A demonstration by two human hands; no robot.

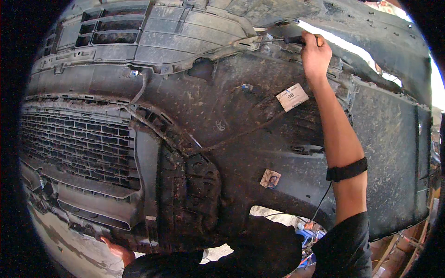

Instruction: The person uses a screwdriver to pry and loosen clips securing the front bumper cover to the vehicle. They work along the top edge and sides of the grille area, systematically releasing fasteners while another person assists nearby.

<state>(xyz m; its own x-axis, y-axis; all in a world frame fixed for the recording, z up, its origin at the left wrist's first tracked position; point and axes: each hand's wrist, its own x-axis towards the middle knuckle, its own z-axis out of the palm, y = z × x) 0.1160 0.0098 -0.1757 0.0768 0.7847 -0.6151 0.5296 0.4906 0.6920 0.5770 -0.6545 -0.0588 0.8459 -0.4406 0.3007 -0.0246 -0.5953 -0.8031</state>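
A large, dirty black car bumper (241,116), its inner side toward me, spreads across the view. My right hand (316,53) is closed around the dark and orange handle of a screwdriver (293,40) at the upper right. The thin shaft points left, its tip at the end of a ribbed plastic panel (199,34) along the bumper's far edge. At the lower left, my left hand (119,251) is by the near edge of the bumper. One digit is stretched out there; the other fingers are hidden, so I cannot tell whether it grips the edge.
A mesh grille (79,143) fills the left side. A wiring cable (232,139) runs across the bumper, near a white label (292,97). A black band (346,170) on my right forearm trails a thin cord. Blue and other clutter (308,241) shows below.
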